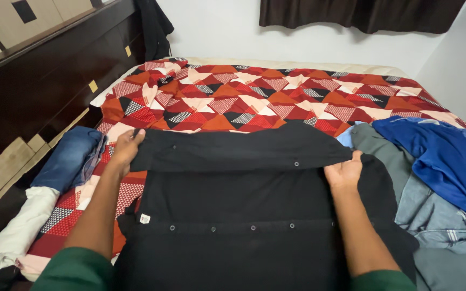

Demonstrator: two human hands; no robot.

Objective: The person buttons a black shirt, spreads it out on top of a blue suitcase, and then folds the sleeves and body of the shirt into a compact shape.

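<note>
A black buttoned shirt [244,215] is spread across the near half of a bed [297,64], over a bedspread [276,97] patterned in red, orange, black and cream triangles. The shirt's far edge is folded back toward the viewer in a long band, and that band is gripped at both ends. The left hand [127,148] is closed around the band's left corner, fingers curled over the cloth. The right hand [344,171] is closed on the band's right end, thumb on top, fingers tucked beneath the fabric. Small round buttons are seen along the shirt, and a white label [144,218] is shown near its left edge. To the right, a grey garment [432,215] is heaped with a bright blue one [443,156] lying over it. At the left edge of the bed, folded blue jeans [71,156] are stacked just beyond a folded white cloth [22,226]. Dark green sleeves [76,269] are worn on both arms.
</note>
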